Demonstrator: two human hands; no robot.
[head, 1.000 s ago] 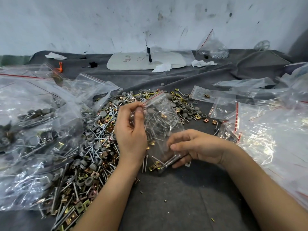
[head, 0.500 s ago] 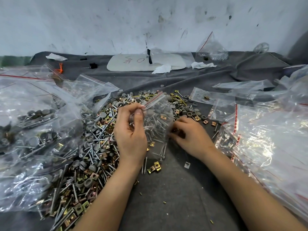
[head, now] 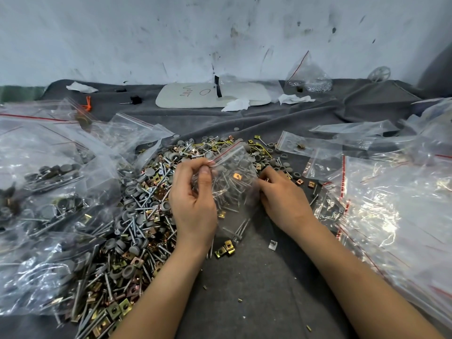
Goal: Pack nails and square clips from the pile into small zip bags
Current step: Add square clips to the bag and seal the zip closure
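While left hand (head: 193, 206) pinches bag (head: 236, 184), right (head: 283, 199) beside

Bag (head: 234, 184) held up beside the pile (head: 146, 206) on grey cloth (head: 256, 289).
The left hand (head: 193, 204) pinches its red-striped top corner, nails showing inside; the right hand (head: 281, 196), just right of the bag, pinches a clip (head: 266, 179) at the pile's far edge.
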